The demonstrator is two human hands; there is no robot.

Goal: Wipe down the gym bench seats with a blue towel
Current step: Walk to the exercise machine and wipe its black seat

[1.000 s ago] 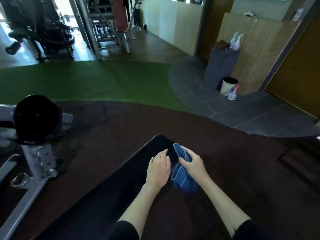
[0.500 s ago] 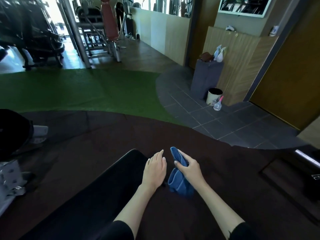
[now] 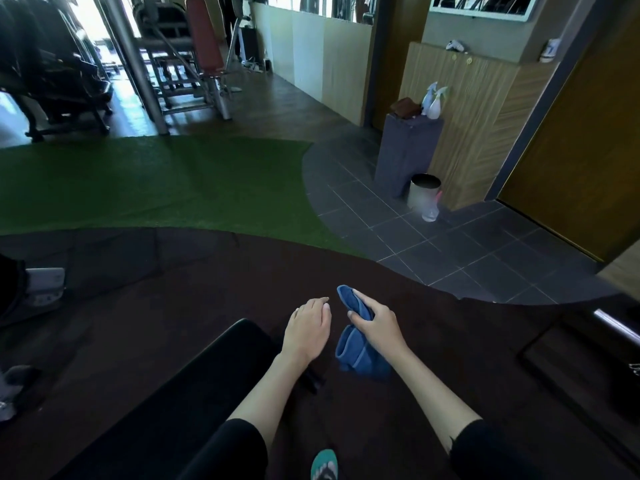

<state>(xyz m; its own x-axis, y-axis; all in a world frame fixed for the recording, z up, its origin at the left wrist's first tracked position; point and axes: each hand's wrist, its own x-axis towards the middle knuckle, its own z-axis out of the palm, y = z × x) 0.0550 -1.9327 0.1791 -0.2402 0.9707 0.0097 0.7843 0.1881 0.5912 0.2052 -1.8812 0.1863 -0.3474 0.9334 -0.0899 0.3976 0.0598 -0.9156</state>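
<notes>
green turf (image 3: 145,181) | grey tiles (image 3: 450,244) | wood-panel wall (image 3: 478,109) | bright doorway (image 3: 93,19)

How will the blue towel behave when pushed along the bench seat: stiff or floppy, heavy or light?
Probably floppy: the blue towel droops in folds below the right hand gripping it. Likely light, since one hand holds it up. Pushed along the black bench seat, it may bunch unless pressed flat.

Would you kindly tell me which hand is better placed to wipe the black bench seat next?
Right, most likely. The right hand grips the blue towel, beside the end of the black bench seat. The left hand is open and empty near that end, so it would first need the towel.
</notes>
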